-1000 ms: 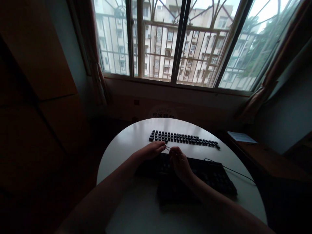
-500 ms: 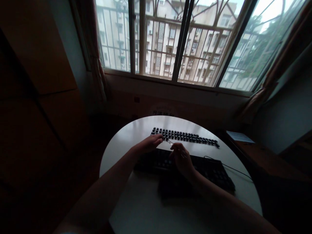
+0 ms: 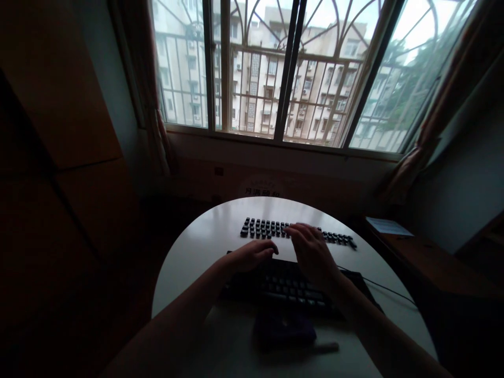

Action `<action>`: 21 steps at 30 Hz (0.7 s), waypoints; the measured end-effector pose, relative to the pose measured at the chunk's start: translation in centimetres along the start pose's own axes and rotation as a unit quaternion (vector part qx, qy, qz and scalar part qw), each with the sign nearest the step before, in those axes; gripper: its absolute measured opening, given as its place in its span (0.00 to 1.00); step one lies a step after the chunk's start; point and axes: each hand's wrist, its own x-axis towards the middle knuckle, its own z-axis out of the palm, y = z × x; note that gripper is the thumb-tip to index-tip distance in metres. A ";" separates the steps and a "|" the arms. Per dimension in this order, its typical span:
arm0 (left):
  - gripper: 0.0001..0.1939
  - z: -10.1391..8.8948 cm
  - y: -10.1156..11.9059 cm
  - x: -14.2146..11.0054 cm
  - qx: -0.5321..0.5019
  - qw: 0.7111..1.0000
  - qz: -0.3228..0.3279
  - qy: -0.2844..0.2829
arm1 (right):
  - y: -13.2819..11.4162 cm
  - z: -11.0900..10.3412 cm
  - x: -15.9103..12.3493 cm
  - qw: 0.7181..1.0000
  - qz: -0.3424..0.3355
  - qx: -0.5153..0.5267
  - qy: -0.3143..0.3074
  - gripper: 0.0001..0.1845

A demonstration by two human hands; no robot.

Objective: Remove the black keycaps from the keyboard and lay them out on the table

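Observation:
My left hand (image 3: 258, 253) hovers at the back left edge of the black keyboard (image 3: 293, 289), fingers curled together and tips pointing right. Whatever lies between those fingertips is too dark to make out. My right hand (image 3: 313, 247) reaches over the rows of loose black keycaps (image 3: 265, 228), fingers stretched out to the left. Its palm faces away from me, and no wire tool shows there. The hand covers the middle keycaps, and my right forearm covers the keyboard's right part. Keys are fitted in the keyboard's front middle.
A dark purple pouch-like thing (image 3: 285, 328) lies in front of the keyboard, beside a blurred short stick (image 3: 326, 347). A cable (image 3: 381, 286) runs right across the round white table (image 3: 189, 262). Papers (image 3: 388, 226) rest on a side desk. A barred window is behind.
My right hand has moved up and right onto the keycaps; the wire puller in it no longer shows. My left hand has come down from the keycaps towards the keyboard. The view has tilted up slightly.

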 end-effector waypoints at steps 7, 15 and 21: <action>0.16 0.1 -1.2 0.4 -0.055 0.998 0.031 0.010 | 0.0 2.1 0.0 0.988 -0.030 0.056 -0.137 0.19; 0.17 -0.5 -1.0 0.2 -0.073 0.997 0.033 -0.002 | 0.9 2.8 1.8 0.985 -0.012 0.117 -0.127 0.12; 0.18 -1.1 -2.0 0.2 0.020 0.996 -0.050 0.073 | 4.4 4.4 3.7 0.976 0.030 0.142 -0.162 0.09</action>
